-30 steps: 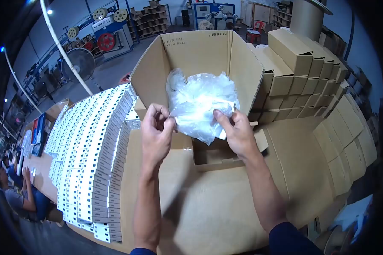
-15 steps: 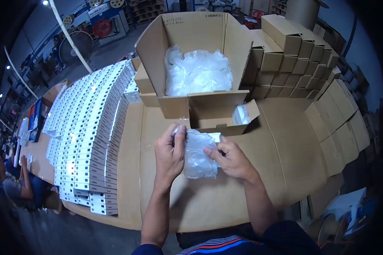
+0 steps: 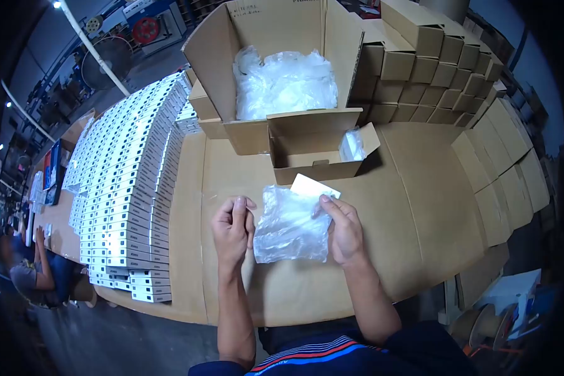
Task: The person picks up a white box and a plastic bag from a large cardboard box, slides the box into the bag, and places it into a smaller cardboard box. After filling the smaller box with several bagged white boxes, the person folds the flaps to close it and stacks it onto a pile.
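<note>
My right hand (image 3: 344,230) pinches a clear plastic bag (image 3: 293,229) and a white box (image 3: 313,187) whose upper end sticks out of the bag's top. To the left of the bag is my left hand (image 3: 233,229), its fingers curled closed; whether anything small is between them I cannot make out. Just beyond the bag stands an open small carton (image 3: 316,172), with one plastic-wrapped white item (image 3: 352,146) at its right end. A large open carton (image 3: 249,135) behind it holds a heap of clear plastic bags (image 3: 285,84).
Rows of stacked white boxes (image 3: 122,188) cover the left side of the table (image 3: 420,219). Brown cartons (image 3: 413,69) are piled at the back right, with more along the right edge (image 3: 504,182). Another person (image 3: 41,269) sits at the far left.
My left hand has come off the bag and moved left. The bag is now spread flatter in my right hand, with more of the white box showing. The view has shifted slightly.
</note>
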Available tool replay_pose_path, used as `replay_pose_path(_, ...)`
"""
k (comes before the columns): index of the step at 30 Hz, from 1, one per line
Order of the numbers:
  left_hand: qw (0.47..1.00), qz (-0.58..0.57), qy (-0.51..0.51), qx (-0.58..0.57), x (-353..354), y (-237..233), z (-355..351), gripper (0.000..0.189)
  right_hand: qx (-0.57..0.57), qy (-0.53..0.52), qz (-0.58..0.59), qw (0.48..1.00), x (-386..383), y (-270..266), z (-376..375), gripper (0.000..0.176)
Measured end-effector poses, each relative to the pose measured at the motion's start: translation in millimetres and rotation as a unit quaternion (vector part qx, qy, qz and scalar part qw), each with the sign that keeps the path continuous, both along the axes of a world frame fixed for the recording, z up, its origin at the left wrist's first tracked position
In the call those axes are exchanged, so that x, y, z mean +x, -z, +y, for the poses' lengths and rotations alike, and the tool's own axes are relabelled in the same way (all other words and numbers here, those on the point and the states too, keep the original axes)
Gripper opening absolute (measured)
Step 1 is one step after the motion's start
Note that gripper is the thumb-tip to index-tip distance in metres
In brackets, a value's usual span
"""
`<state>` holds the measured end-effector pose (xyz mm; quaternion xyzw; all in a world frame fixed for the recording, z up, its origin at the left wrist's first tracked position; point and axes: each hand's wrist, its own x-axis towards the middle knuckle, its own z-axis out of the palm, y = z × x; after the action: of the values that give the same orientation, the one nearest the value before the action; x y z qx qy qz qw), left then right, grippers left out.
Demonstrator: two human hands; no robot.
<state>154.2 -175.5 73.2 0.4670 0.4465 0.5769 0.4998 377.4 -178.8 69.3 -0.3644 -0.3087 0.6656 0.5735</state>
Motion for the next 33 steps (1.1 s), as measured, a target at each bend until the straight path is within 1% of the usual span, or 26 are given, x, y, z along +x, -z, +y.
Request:
replay_pose_path(1,0.999,0.027,0.008,0.043,-3.2,-5.4,-0.3,0.021,-0.012,0.000,0.021,1.000,2.1,1.4,-1.1,0.033)
replay_pose_path(2,0.981,0.122,-0.048,0.142,10.9,-7.0,0.7,0.027,-0.027,-0.006,0.017,0.999,4.0,3.6,-1.3,0.034)
replay_pose_path(3,0.960,0.205,-0.033,0.188,11.8,-12.7,-1.0,0.030,-0.042,-0.011,0.013,0.999,6.2,6.3,-1.1,0.035)
replay_pose_path(4,0.929,0.284,-0.025,0.238,12.7,-18.4,-2.9,0.035,-0.058,-0.017,0.008,0.998,7.7,9.2,-1.1,0.036)
replay_pose_path(5,0.890,0.352,-0.023,0.289,13.5,-24.0,-4.7,0.040,-0.055,-0.024,-0.025,0.998,7.9,13.5,-2.1,0.037)
replay_pose_path(7,0.827,0.430,0.044,0.361,13.2,-31.0,0.0,0.031,-0.048,-0.037,-0.092,0.994,6.2,23.8,-4.8,0.039)
replay_pose_path(8,0.828,0.422,0.023,0.369,16.8,-31.8,1.5,0.014,-0.057,-0.052,-0.079,0.994,4.2,27.3,-7.0,0.043)
replay_pose_path(9,0.867,0.397,0.003,0.301,17.9,-25.3,0.2,0.012,-0.069,-0.056,-0.072,0.993,4.7,25.7,-7.9,0.044)
replay_pose_path(11,0.926,0.338,-0.040,0.162,19.4,-4.9,-3.3,0.007,-0.090,-0.064,-0.060,0.992,9.8,20.3,-7.6,0.048)
replay_pose_path(12,0.936,0.303,-0.087,0.159,28.4,-2.4,-3.9,0.011,-0.046,-0.041,-0.035,0.997,16.3,40.6,-5.8,0.053)
replay_pose_path(13,0.941,0.300,-0.097,0.126,33.0,-1.0,-7.2,0.014,0.037,-0.034,-0.088,0.995,19.7,45.3,-5.2,0.052)
replay_pose_path(14,0.945,0.295,-0.105,0.093,36.8,0.1,-11.8,0.017,0.119,-0.026,-0.141,0.983,23.0,48.1,-4.0,0.053)
replay_pose_path(15,0.949,0.291,-0.111,0.057,40.9,1.2,-14.7,0.020,0.174,-0.021,-0.204,0.963,22.7,41.6,-5.0,0.051)
replay_pose_path(16,0.938,0.312,-0.118,0.093,45.6,2.6,-15.9,0.031,0.227,-0.009,-0.265,0.937,22.4,35.2,-5.9,0.050)
replay_pose_path(19,0.966,0.242,-0.087,0.002,45.6,28.8,-22.7,0.041,0.131,-0.010,-0.362,0.923,17.5,18.5,-14.8,0.039)
replay_pose_path(20,0.970,0.222,-0.097,-0.024,43.7,33.2,-24.2,0.047,0.138,0.026,-0.275,0.951,11.1,23.1,-15.5,0.033)
replay_pose_path(23,0.961,0.221,-0.164,-0.040,34.7,34.8,-25.3,0.043,0.136,0.033,-0.354,0.925,16.2,22.8,-16.6,0.029)
replay_pose_path(24,0.943,0.228,-0.239,0.050,50.5,9.8,-21.9,0.021,0.148,0.047,-0.352,0.923,15.4,20.6,-17.5,0.027)
replay_pose_path(25,0.905,0.288,-0.282,0.134,50.2,5.2,-23.8,0.014,0.145,0.051,-0.374,0.915,16.0,17.0,-18.8,0.027)
replay_pose_path(26,0.855,0.344,-0.321,0.217,48.2,3.1,-25.3,0.010,0.142,0.054,-0.396,0.906,16.8,12.5,-20.2,0.027)
replay_pose_path(27,0.793,0.395,-0.355,0.297,46.8,2.5,-27.8,0.011,0.138,0.058,-0.418,0.896,16.9,9.2,-21.6,0.026)
replay_pose_path(28,0.801,0.384,-0.319,0.330,46.7,4.0,-35.6,0.030,0.140,0.065,-0.421,0.894,15.7,6.9,-22.5,0.026)
replay_pose_path(31,0.791,0.473,-0.186,0.340,59.9,-11.2,-36.9,0.035,0.154,0.076,-0.426,0.888,10.3,3.2,-23.9,0.025)
replay_pose_path(33,0.791,0.489,-0.171,0.325,65.5,-6.4,-29.3,0.035,0.165,0.075,-0.425,0.887,9.7,3.0,-24.4,0.024)
